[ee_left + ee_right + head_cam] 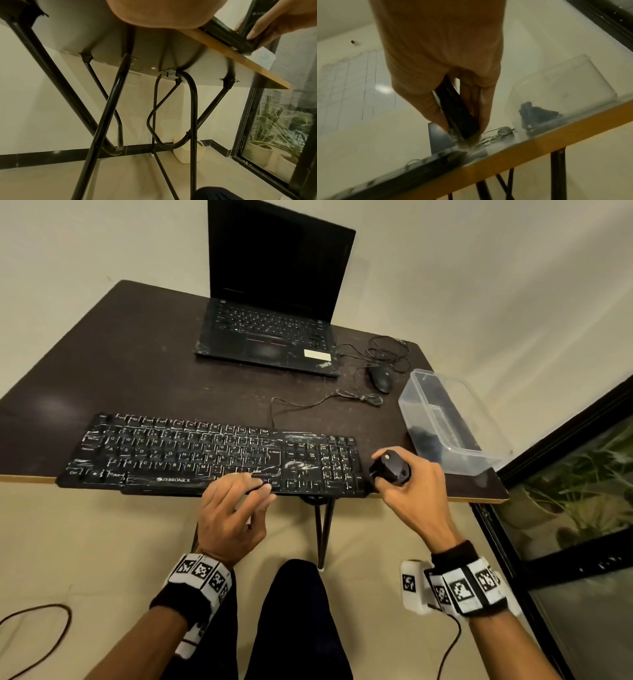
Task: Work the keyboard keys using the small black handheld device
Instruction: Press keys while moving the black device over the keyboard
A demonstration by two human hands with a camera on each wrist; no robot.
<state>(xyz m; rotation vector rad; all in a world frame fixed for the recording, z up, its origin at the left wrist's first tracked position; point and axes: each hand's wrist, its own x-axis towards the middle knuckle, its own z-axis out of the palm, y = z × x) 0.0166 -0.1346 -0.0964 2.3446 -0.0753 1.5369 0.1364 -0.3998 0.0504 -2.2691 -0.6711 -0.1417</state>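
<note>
Dark bench (137, 364) against a pale wall, with a Zebronics keyboard (191, 453) along its near edge.

Right hand (411, 484) grips the small black handheld device (390, 467) at the keyboard's right end; in the right wrist view, pale bristles at the device's tip touch the bench there. Left hand (233, 508) holds the keyboard's near edge, thumb (263, 491) on the bottom key row and fingers curled beneath. An open black laptop (274, 313) sits at the far side, a wired mouse (380, 378) just right of it. A clear plastic container (445, 419) with dark bits inside stands near the bench's right edge.
</note>
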